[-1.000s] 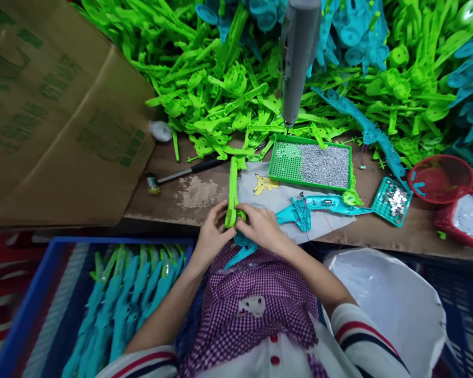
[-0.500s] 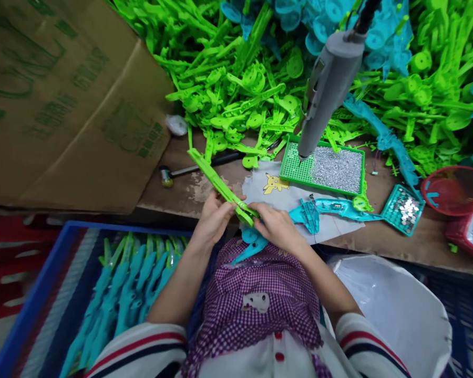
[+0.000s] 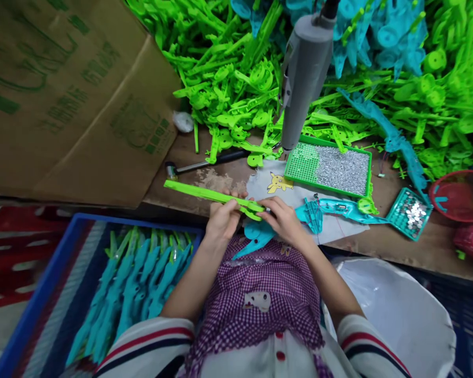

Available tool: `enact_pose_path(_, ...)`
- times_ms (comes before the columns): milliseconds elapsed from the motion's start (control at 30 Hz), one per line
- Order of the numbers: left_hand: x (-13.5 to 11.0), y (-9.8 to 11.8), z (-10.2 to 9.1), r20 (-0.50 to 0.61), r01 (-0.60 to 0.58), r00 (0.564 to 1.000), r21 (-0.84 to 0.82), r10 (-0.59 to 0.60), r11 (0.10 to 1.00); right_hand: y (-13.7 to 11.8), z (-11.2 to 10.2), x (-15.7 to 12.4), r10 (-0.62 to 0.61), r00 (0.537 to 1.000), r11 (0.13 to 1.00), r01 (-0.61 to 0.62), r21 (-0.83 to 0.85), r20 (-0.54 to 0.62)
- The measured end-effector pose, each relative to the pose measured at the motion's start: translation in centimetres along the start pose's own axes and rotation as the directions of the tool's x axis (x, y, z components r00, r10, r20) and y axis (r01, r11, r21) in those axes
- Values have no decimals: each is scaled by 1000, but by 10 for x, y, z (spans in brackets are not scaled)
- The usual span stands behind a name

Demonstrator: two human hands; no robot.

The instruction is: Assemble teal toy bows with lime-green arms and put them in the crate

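Both my hands hold a long bright green plastic part (image 3: 197, 191) over the table's front edge. My left hand (image 3: 223, 220) is closed around its middle, thumb on top. The fingers of my right hand (image 3: 281, 218) pinch its right end, where it splits into short prongs. Beneath my hands a blue plastic part (image 3: 258, 236) juts out over the apron. To the right lies an opened blue plastic shell (image 3: 335, 207) with small parts and thin wires inside, resting on a grey cloth (image 3: 260, 184).
A grey electric screwdriver (image 3: 305, 79) hangs above a green tray of screws (image 3: 342, 168). Green and blue parts are heaped behind. A hammer (image 3: 205, 164) lies near the cardboard box (image 3: 74, 105). A teal basket (image 3: 410, 212) holds shiny discs; a blue crate (image 3: 76, 218) holds several blue-green pieces.
The green part has turned from a steep slant to nearly level, its left end swinging down and left. Both hands still grip it. The hanging screwdriver appears farther left.
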State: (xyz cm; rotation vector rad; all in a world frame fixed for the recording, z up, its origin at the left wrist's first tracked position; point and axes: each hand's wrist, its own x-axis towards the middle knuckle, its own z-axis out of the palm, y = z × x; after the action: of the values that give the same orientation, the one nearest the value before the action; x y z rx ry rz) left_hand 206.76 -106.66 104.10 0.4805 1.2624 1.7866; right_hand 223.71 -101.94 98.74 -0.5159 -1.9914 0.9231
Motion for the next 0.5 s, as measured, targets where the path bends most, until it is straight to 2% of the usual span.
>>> enact_pose_path(167,1,-4,7,-29,-26,999,-14,26,1000,2,-10,1,31,998,995,-35,92,48)
enact_pose_path(233,4,-6,8,-43,-74,996,2,74,997,-3,-13,1,43,998,999,-43,6,36)
enact_pose_path(333,5,-10,7,-33,-143,989,42,144,989,-15,-11,2,23,1000,974,-19,-227,15)
enact_pose_path(500,1,-16,9,-33,-196,979,82,199,977,-29,1,8,-5,992,898,60,-435,126)
